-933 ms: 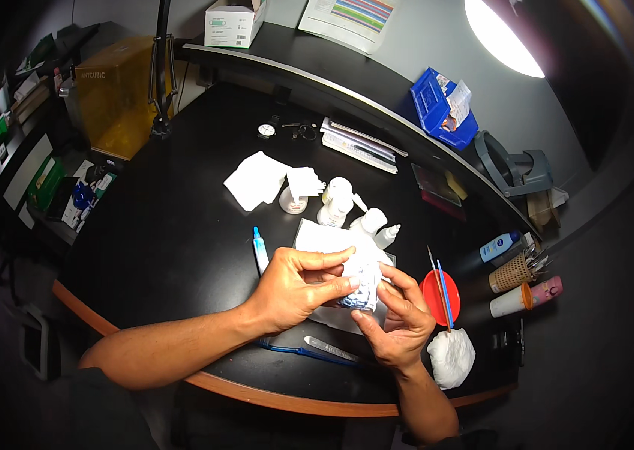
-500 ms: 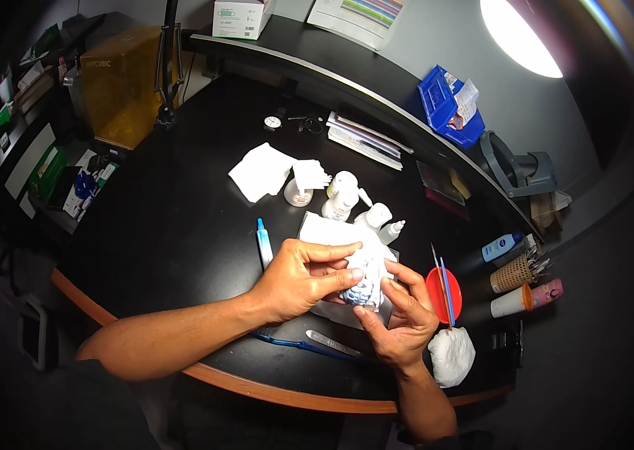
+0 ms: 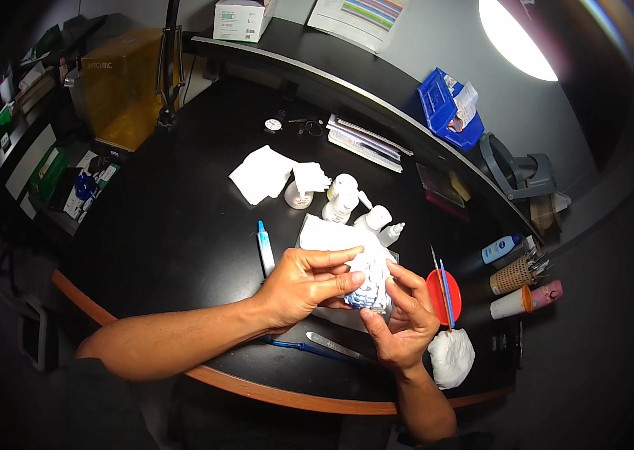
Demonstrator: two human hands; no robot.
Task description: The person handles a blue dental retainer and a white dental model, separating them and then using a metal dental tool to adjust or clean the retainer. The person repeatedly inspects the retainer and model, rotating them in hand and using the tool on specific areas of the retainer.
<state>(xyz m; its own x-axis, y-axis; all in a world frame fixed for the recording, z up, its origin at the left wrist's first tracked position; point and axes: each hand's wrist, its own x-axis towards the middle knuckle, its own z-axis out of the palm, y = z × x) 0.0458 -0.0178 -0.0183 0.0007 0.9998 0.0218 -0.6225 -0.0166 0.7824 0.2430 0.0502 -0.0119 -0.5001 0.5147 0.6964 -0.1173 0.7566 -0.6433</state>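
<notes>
Our left hand (image 3: 298,286) pinches a lumpy white piece (image 3: 367,281) between thumb and fingers, and our right hand (image 3: 403,319) grips it from the other side, just left of the red dish (image 3: 433,294). Its lower end now looks pale blue, where the earliest frame showed dark glints; with glare and our fingers in the way, we cannot make out its exact shape. Left of the dish, a white cloth (image 3: 324,233) lies on the black table (image 3: 182,232). Well beyond the dish shines a lamp (image 3: 523,41). A blue stick (image 3: 449,292) crosses the dish, and a white wad (image 3: 452,358) sits on its near side. We see white bottles (image 3: 341,208) beyond it to the left, a blue-capped tube (image 3: 265,249) farther left, and a wicker cup (image 3: 510,276) to its right.
</notes>
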